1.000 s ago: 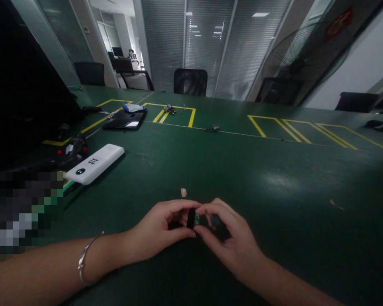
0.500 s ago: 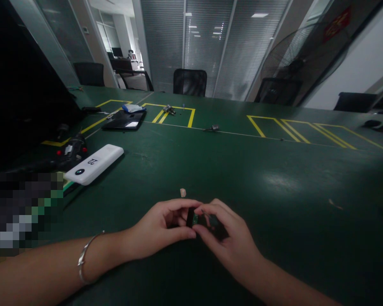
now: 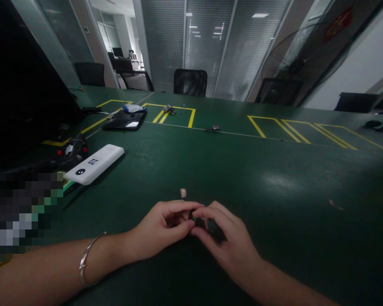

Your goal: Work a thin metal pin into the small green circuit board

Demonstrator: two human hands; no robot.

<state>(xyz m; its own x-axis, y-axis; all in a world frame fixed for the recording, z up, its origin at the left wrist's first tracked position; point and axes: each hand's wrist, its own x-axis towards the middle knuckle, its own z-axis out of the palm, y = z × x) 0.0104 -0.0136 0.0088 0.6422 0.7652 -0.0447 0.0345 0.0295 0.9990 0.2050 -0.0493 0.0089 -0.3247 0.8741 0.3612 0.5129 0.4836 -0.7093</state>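
Note:
My left hand [image 3: 161, 229] and my right hand [image 3: 228, 240] meet low over the green table [image 3: 242, 178], near its front edge. Both pinch a small dark part with a bit of green circuit board [image 3: 194, 219] between fingertips and thumbs. Most of the part is hidden by my fingers. A silver bracelet [image 3: 86, 261] sits on my left wrist. A tiny pale piece [image 3: 183, 193] lies on the table just beyond my left hand.
A white power bank [image 3: 94, 163] lies at the left, with a black and red tool [image 3: 72, 148] behind it. A black tray [image 3: 124, 120], small metal parts [image 3: 170, 110] and yellow tape boxes [image 3: 274, 127] sit farther back. Office chairs [image 3: 190, 82] line the far edge.
My fingers have closed tighter round the small part and the hands have lowered slightly. The green board shows less than before.

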